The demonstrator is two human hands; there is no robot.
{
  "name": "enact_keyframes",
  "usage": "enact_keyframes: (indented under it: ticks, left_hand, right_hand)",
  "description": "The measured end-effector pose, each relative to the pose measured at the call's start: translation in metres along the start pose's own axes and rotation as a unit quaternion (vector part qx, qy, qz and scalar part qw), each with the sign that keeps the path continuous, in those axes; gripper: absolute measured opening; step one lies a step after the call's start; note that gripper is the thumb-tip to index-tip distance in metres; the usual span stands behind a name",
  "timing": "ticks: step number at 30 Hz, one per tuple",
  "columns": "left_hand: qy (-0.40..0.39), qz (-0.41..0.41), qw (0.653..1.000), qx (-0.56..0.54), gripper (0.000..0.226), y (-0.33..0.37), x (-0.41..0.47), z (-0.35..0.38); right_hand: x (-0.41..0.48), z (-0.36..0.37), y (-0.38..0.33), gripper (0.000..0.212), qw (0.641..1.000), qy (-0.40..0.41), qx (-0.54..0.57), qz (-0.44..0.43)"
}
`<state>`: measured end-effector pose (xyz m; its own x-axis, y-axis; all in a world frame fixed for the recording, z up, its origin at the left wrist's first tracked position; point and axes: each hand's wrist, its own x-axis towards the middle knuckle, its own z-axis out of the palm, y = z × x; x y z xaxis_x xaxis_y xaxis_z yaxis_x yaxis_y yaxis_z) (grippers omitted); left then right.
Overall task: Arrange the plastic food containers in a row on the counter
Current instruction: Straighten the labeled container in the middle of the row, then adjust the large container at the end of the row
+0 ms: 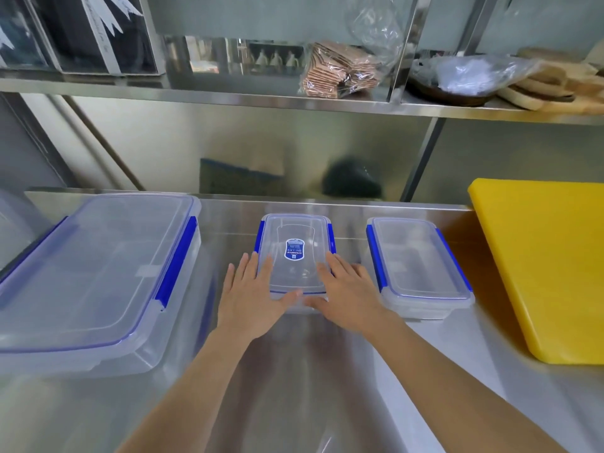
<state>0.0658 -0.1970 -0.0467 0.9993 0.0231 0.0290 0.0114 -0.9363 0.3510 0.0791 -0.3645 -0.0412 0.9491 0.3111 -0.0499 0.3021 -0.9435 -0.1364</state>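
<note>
Three clear plastic containers with blue clips stand on the steel counter (294, 371). The large container (94, 276) is at the left. A middle container (295, 243) with a blue label on its lid sits in the centre. A small container (416, 263) is to its right. My left hand (253, 299) lies on the middle container's near left corner, and my right hand (346, 294) on its near right corner. Fingers of both hands are spread over the lid and thumbs touch its front edge.
A thick yellow cutting board (549, 263) lies at the right of the counter. The steel shelf (294, 99) above holds a wrapped pack of brown items (340, 71), a plastic-covered bowl (464, 76), wooden boards (562, 86) and dark boxes (98, 31).
</note>
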Motion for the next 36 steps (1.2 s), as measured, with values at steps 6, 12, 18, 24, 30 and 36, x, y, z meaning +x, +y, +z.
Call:
enact_keyframes:
  ticks: [6,12,18,24,30,36]
  left_hand:
    - [0.281,-0.082,0.945,-0.147,0.027,-0.042,-0.049,-0.105]
    - [0.366,-0.215,0.903,-0.069,0.031,-0.124,-0.059,-0.146]
    - [0.211,-0.349,0.893,-0.192,0.076,-0.210,-0.079,-0.141]
    - [0.174,-0.322,0.880,-0.302,0.069,-0.222,-0.085,-0.122]
    - [0.173,-0.299,0.886,-0.309,0.074,-0.218,-0.086,-0.119]
    - [0.162,-0.281,0.889,-0.322,0.071,-0.215,-0.089,-0.117]
  right_hand:
    - [-0.033,-0.021,-0.106,0.041,0.981,0.129,0.114,-0.094]
    - [-0.055,-0.019,-0.177,0.089,0.963,-0.063,0.222,-0.139]
    - [-0.050,0.001,-0.217,0.107,0.948,-0.090,0.290,-0.092]
    - [-0.046,0.009,-0.228,0.096,0.940,-0.118,0.316,-0.058]
    - [-0.047,0.016,-0.234,0.077,0.954,-0.087,0.286,-0.033]
    - [-0.039,0.015,-0.237,0.053,0.970,-0.016,0.242,-0.008]
